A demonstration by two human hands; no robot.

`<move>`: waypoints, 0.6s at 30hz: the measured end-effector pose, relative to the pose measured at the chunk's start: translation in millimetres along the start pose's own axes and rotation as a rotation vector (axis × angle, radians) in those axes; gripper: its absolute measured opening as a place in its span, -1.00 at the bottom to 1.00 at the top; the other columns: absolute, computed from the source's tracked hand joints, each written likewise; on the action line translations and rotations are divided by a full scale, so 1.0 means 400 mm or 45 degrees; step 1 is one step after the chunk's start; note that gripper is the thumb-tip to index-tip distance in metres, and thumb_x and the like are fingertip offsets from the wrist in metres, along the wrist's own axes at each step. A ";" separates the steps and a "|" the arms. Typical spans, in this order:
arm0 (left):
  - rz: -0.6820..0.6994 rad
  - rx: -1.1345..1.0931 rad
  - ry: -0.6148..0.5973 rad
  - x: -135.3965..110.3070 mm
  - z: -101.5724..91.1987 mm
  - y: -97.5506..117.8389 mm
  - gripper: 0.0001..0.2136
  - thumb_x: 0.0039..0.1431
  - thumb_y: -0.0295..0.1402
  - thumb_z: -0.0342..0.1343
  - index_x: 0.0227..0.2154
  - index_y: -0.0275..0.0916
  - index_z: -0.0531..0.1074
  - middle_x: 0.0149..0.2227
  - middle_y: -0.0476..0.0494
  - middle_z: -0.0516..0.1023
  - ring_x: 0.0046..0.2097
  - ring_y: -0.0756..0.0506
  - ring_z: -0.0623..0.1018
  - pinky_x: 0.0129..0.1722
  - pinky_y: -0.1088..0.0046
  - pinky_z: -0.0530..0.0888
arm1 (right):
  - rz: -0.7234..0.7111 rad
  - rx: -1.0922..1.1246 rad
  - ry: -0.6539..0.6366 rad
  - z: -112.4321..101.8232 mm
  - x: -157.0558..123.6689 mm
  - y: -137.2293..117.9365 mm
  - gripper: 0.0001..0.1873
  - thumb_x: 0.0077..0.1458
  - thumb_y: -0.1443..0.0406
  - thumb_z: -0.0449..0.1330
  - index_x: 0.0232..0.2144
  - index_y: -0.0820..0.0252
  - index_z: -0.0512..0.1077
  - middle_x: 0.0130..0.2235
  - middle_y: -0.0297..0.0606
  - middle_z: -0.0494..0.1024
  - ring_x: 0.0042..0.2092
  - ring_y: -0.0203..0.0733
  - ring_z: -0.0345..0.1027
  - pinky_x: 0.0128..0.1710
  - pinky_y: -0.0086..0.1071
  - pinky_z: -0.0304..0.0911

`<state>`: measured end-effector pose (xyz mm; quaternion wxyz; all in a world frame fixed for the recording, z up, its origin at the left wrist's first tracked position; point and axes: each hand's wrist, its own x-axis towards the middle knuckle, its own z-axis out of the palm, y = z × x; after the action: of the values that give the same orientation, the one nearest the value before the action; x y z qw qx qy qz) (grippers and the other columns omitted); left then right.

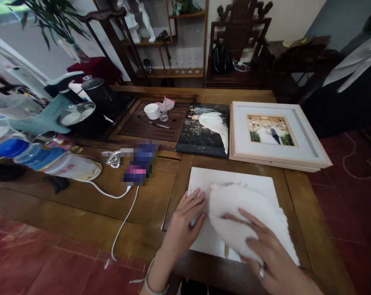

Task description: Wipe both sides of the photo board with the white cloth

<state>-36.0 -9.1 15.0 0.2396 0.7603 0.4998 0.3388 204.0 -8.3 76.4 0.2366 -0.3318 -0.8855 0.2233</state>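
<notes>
My left hand (185, 221) lies on the left part of a white sheet (200, 176) near the table's front edge, its fingers stretched out and holding nothing. My right hand (265, 248), with a ring on one finger, grips a soft white cloth-like piece (243, 205). That piece is blurred; whether it is cloth or paper I cannot tell. It covers much of the sheet and has a ragged right edge. Faint grey marks show above it. A thin yellowish stick (226, 250) shows at the sheet's lower edge.
Behind the sheet lie a dark picture panel (188, 137) and white-framed photo (308, 143). A phone (140, 164) with a white cable (124, 221) is at left, near a blue-capped bottle (65, 164). A white cup (152, 111) stands on the tea tray (133, 127).
</notes>
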 end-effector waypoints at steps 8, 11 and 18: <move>-0.165 -0.403 0.115 -0.004 -0.025 0.038 -0.55 0.34 -0.30 -0.16 0.26 -0.14 0.08 0.28 -0.20 0.20 0.30 -0.17 0.20 0.30 0.11 0.07 | 0.174 -0.214 0.130 0.078 0.132 0.025 -0.82 0.04 0.43 0.04 -0.37 0.25 0.45 0.04 0.14 0.46 0.22 0.04 0.18 0.26 0.09 -0.04; -0.192 -0.620 0.234 -0.006 -0.029 0.047 -0.51 0.35 -0.16 -0.26 0.28 -0.17 0.03 0.33 -0.20 0.09 0.33 -0.20 0.12 0.30 0.13 0.07 | 0.099 -0.171 -0.025 0.126 0.121 -0.048 -0.82 -0.01 0.40 0.12 -0.34 0.28 0.49 0.19 0.18 0.28 0.30 0.10 -0.02 0.28 0.12 -0.16; -0.113 -0.461 0.240 -0.011 -0.021 0.029 -0.48 0.35 -0.11 -0.32 0.29 -0.18 0.02 0.33 -0.20 0.07 0.33 -0.20 0.11 0.30 0.10 0.06 | -0.050 0.088 -0.312 0.104 -0.003 -0.142 -0.87 0.02 0.29 0.18 -0.35 0.22 0.47 0.08 0.06 0.44 0.25 -0.08 0.12 0.30 -0.15 -0.10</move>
<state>-36.7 -17.3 27.6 0.3391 0.6469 0.4842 0.4818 153.8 -57.9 74.7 0.1421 -0.2764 -0.9059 0.2878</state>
